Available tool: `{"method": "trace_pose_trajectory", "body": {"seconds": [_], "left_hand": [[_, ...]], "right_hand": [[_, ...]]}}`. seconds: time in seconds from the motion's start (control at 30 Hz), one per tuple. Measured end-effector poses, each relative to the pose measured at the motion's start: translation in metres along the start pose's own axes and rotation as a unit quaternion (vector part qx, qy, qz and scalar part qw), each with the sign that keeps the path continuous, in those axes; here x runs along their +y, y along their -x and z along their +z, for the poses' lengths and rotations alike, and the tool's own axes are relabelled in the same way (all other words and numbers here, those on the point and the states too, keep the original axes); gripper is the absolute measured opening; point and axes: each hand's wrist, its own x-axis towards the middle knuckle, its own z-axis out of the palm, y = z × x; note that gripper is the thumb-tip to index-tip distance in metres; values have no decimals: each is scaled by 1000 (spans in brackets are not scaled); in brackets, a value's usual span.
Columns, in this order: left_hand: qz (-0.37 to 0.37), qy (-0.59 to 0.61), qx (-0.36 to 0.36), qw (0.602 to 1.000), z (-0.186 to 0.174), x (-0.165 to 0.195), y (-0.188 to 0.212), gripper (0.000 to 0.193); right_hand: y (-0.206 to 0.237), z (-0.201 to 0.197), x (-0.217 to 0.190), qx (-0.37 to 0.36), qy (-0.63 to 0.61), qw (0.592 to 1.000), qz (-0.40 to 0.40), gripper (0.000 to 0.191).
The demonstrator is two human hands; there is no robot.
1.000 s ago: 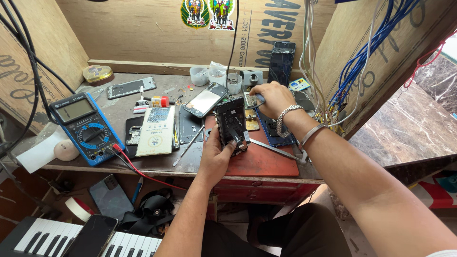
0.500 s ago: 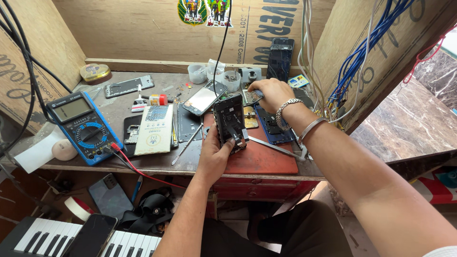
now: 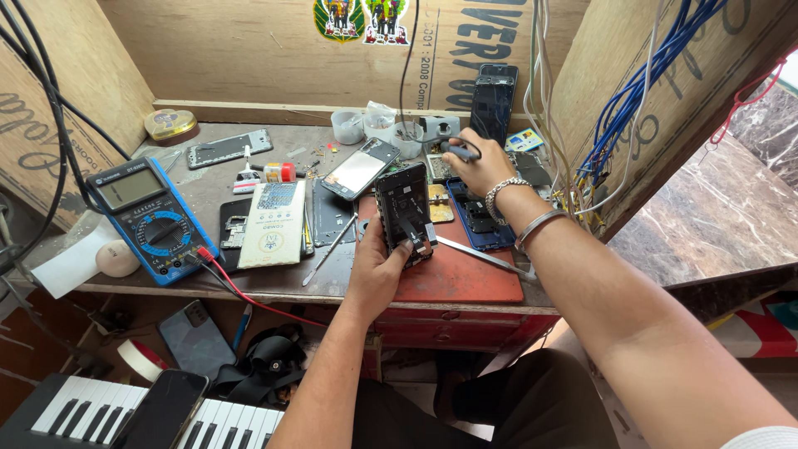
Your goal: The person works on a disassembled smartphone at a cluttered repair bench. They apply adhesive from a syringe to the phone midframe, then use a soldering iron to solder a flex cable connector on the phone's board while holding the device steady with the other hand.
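Opened phone [image 3: 405, 209]: black, back cover off, internals and a small metal bracket exposed, held tilted near-upright over the back-left corner of the red mat [image 3: 465, 274], thumb on its lower edge. Small dark-handled tool [image 3: 460, 151]: lying roughly level just beyond the mat's far edge, gripped at the handle, tip end hidden among the clutter there.

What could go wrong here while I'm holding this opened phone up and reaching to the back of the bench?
The opened phone is propped upright by the left hand alone, so it may tip onto the red mat.

The right hand reaches past loose white cables, and its bracelets might snag them.

Your forearm passes over the metal pry tool and could knock it off.
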Motion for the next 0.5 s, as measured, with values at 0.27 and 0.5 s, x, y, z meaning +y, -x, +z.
{"method": "trace_pose_trajectory", "body": {"seconds": [0.27, 0.5], "left_hand": [[14, -17, 0, 1000, -1, -3, 0, 38], [1, 4, -1, 1000, -1, -3, 0, 35]], "right_hand": [[-2, -1, -8, -1, 95, 995, 34, 29], [2, -4, -9, 8, 105, 994, 8, 29]]}}
